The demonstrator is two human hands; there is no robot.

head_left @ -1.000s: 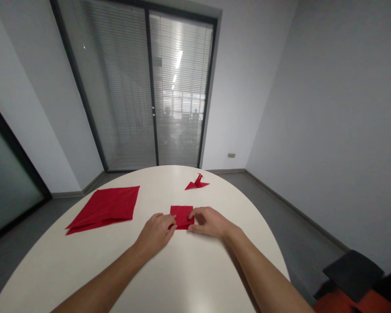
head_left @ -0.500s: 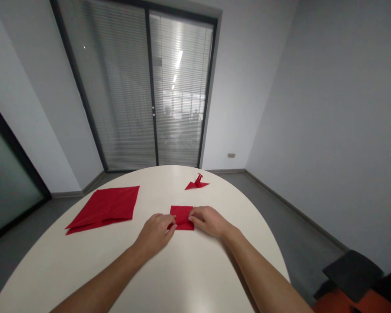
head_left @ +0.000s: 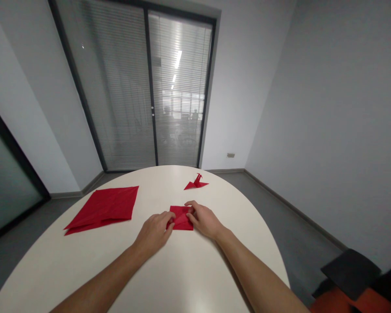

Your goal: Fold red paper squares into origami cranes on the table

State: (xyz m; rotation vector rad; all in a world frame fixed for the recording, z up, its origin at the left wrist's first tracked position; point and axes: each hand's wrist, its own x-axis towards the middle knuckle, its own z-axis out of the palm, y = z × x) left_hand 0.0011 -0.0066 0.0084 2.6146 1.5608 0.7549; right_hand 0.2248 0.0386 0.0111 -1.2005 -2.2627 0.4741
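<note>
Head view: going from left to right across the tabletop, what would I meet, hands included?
Large folded red sheet → the person's left hand → small red square → the person's right hand.

1 head-worn camera (wide view), facing forward and down, close over the table (head_left: 159, 193)

small red paper (head_left: 183, 223) | squarish, surface creased | lying low, roughly flat | on white table (head_left: 169, 278)
</note>
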